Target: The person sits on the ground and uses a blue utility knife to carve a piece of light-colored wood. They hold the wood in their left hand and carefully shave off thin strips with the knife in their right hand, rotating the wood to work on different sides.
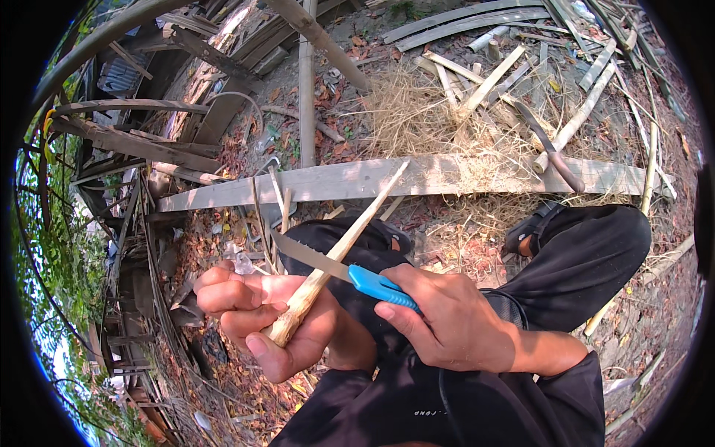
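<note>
My left hand [287, 316] is closed around the thick lower end of a pale, tapered wooden stick [345, 246]. The stick slants up and away to a narrow tip over the long plank [328, 181]. In my right hand [454, 316] is a blue-handled knife [383, 287], gripped by its handle. Its long blade [313, 258] points left and lies across the stick, just above my left fingers. Whether the edge is biting into the wood cannot be made out.
A curved machete [547, 141] with a wooden handle rests across the plank's right part. Straw-like shavings [406, 112] and cut wood pieces [488, 86] lie beyond it. Old timber [171, 153] is heaped at the left. My bent knees [588, 238] flank the work.
</note>
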`<action>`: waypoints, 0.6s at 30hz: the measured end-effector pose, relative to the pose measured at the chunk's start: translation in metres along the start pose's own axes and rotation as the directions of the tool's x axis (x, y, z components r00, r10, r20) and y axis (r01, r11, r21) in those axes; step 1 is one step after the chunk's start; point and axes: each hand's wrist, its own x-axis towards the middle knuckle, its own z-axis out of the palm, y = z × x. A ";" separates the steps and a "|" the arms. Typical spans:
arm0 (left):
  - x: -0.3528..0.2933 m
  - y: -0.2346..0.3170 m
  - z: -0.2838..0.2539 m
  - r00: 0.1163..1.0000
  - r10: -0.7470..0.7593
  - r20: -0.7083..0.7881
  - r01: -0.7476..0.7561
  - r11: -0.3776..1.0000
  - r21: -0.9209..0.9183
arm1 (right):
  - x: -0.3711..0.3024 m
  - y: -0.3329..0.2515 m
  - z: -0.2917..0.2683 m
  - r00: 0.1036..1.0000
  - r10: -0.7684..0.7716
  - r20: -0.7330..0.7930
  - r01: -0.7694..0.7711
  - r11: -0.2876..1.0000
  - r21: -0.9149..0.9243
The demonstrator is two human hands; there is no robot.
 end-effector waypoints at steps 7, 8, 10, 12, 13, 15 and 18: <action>0.000 0.001 -0.009 0.995 0.058 0.078 -0.066 0.993 0.100 | -0.002 0.008 0.023 0.999 0.052 -0.001 -0.052 0.999 -0.018; 0.001 0.003 -0.008 0.996 0.045 0.081 -0.054 0.992 0.110 | 0.000 0.019 0.027 0.998 0.044 -0.035 -0.047 0.995 -0.087; 0.002 0.005 -0.004 1.000 -0.014 0.013 0.013 0.994 0.105 | 0.007 0.037 0.028 0.994 0.023 -0.105 -0.048 0.969 -0.243; 0.002 0.003 -0.004 1.000 -0.014 0.010 0.013 0.996 0.092 | 0.005 0.027 0.031 0.993 0.012 -0.116 -0.034 0.982 -0.187; 0.001 0.000 -0.007 0.999 0.016 0.041 -0.019 0.996 0.082 | 0.005 0.019 0.030 0.991 -0.036 -0.129 0.014 0.986 -0.166; 0.001 0.004 0.004 0.999 -0.005 0.037 0.005 1.000 0.005 | 0.002 0.019 0.031 0.993 -0.057 -0.105 0.040 0.986 -0.162; 0.007 0.002 -0.007 0.999 0.032 0.033 -0.035 0.995 0.089 | 0.010 0.071 0.019 0.942 0.294 -0.160 -0.332 0.884 -0.330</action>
